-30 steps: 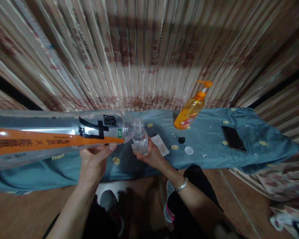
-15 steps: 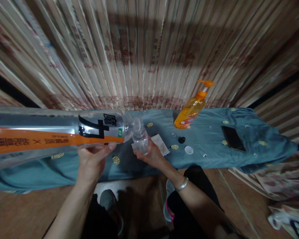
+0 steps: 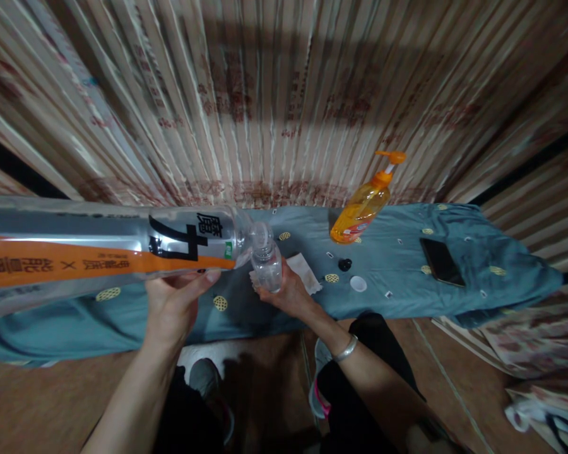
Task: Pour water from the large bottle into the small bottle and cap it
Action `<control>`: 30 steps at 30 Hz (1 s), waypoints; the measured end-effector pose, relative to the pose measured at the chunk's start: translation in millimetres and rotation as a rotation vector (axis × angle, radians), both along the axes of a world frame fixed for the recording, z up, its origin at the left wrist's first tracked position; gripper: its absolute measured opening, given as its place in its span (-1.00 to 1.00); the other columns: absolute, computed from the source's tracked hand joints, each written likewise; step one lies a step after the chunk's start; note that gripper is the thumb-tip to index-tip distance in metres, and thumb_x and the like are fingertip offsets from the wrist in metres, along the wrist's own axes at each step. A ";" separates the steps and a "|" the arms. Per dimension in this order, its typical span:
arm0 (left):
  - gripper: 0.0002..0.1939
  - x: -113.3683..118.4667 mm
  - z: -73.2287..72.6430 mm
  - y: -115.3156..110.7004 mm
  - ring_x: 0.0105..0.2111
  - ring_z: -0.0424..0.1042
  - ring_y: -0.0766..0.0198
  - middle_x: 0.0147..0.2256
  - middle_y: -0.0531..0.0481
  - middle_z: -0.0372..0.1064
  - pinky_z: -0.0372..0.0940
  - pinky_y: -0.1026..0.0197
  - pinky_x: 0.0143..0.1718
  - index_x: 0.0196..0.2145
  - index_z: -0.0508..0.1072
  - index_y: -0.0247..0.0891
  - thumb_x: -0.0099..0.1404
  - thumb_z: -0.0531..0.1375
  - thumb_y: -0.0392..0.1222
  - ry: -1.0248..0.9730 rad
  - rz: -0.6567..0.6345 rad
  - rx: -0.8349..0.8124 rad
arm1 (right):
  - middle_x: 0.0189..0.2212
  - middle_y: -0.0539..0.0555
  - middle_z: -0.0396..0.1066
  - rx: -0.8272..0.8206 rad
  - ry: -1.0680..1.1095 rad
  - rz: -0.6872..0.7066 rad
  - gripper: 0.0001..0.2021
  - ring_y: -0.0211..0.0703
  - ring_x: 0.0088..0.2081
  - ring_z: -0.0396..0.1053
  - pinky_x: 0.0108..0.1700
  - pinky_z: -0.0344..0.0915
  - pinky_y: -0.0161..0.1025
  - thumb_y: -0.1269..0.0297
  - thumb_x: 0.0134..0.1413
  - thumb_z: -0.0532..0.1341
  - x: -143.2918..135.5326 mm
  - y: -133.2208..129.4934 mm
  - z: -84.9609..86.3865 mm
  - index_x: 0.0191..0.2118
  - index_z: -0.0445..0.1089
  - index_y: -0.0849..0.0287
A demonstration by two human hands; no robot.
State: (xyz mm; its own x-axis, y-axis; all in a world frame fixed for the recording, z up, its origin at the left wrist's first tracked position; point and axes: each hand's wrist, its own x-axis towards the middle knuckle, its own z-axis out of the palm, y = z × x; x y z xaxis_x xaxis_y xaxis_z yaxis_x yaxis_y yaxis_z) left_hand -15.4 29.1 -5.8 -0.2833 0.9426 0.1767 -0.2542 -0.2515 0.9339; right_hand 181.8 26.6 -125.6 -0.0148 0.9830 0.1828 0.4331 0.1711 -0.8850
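While the left hand (image 3: 174, 308) holds the big bottle (image 3: 118, 243) and the right hand (image 3: 292, 293) the small bottle (image 3: 267, 271), a wobble could misalign their 2 mouths, causing spills.

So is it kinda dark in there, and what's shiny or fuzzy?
Head view: dim light, with dark shadow across the striped backdrop and on the floor; head view again: white glare along the big bottle; same head view: the see-through small bottle looks soft-edged, hard to make out.
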 end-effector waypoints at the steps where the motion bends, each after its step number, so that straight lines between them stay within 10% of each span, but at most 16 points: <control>1: -0.31 0.2 0.6 -0.1 -0.46 0.59 0.10 -0.49 0.10 0.55 0.64 -0.04 -0.19 -0.21 0.64 -0.14 -0.39 0.69 -0.14 0.003 0.004 0.001 | 0.12 0.25 0.66 0.000 0.000 0.003 -0.22 0.27 0.07 0.67 0.23 0.63 0.28 0.25 0.01 0.50 0.1 0.0 -0.3 0.37 0.36 0.15; 15: -0.14 1.5 5.1 -0.4 -0.16 0.73 -0.19 -0.20 -0.10 0.71 0.68 -0.14 -0.15 -0.01 0.65 -0.14 -0.35 0.70 -0.09 0.025 -0.019 0.032 | 0.08 0.16 0.66 -0.027 0.002 -0.001 -0.23 0.25 0.05 0.67 0.19 0.66 0.19 0.28 -0.04 0.54 -0.3 0.1 2.4 0.32 0.38 0.04; 30: -0.18 1.8 3.7 -0.1 -0.44 0.64 0.08 -0.33 0.04 0.66 0.65 0.03 -0.29 -0.04 0.63 -0.12 -0.35 0.67 -0.20 0.006 0.003 0.044 | 0.09 0.12 0.65 -0.036 0.022 0.015 -0.24 0.22 0.08 0.65 0.22 0.63 0.19 0.25 -0.02 0.51 0.6 0.1 2.3 0.34 0.37 0.03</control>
